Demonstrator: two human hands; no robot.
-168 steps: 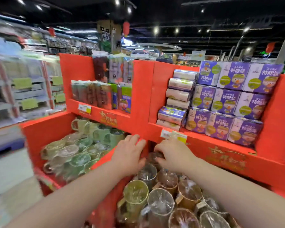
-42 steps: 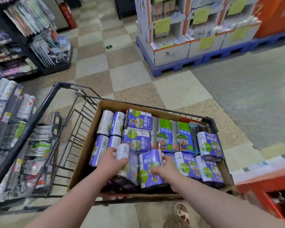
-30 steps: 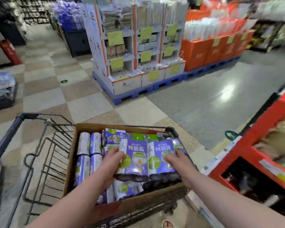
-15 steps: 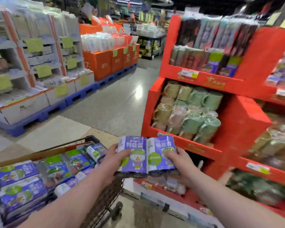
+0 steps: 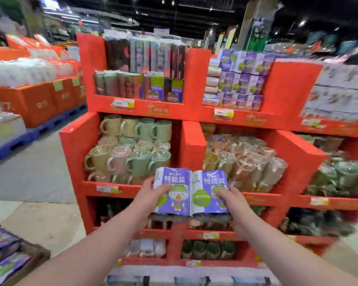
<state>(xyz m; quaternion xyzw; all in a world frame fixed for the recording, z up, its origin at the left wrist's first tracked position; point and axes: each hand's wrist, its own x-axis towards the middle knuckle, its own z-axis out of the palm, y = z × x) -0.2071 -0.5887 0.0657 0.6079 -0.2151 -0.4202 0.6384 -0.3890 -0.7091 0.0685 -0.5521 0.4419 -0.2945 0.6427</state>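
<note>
I hold two purple-and-white packs side by side in front of a red display stand (image 5: 194,112). My left hand (image 5: 151,197) grips the left pack (image 5: 177,195), thumb across its front. My right hand (image 5: 235,205) grips the right pack (image 5: 205,201) from its right side. Both packs are upright, at the height of the mug shelf. Matching purple packs (image 5: 242,79) are stacked in the stand's upper right compartment.
Wrapped mugs (image 5: 128,149) fill the middle left shelf, wrapped cups (image 5: 246,159) the shelf beside it. Long packets (image 5: 145,58) stand in the top left compartment. A carton of purple packs (image 5: 6,259) sits at lower left. Orange boxes (image 5: 39,100) on blue pallets line the aisle left.
I lifted two packs out of the cart's carton and turned right with them. The red stand now faces me squarely and the cart has slid to the lower left corner.
</note>
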